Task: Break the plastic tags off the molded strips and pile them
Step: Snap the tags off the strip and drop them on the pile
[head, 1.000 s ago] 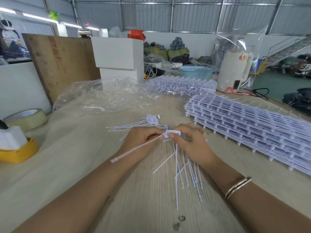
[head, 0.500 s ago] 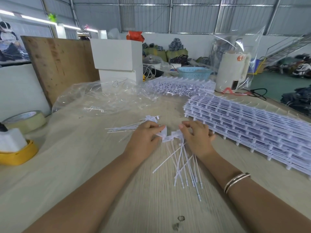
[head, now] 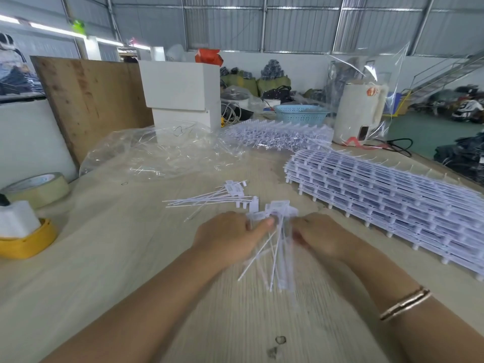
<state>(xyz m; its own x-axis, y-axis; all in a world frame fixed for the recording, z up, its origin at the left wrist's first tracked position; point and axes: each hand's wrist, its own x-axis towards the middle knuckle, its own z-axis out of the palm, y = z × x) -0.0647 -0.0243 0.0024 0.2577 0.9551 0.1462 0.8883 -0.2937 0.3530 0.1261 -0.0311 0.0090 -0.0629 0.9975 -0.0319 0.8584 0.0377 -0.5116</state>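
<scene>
Only a small pile of loose white plastic tags with long thin tails (head: 222,196) is lying on the pale wooden table (head: 104,258), at about eleven o'clock from the hands. A tall stack of white molded strips (head: 387,200) is waiting at two o'clock, another (head: 277,134) farther off at twelve, so most of the work is probably remaining. The left hand (head: 230,237) is pinching the flat heads of a fanned strip of tags (head: 277,231) between thumb and fingers. The right hand (head: 322,237) is curling around the strip's other side, blurred, tails pointing toward six o'clock.
</scene>
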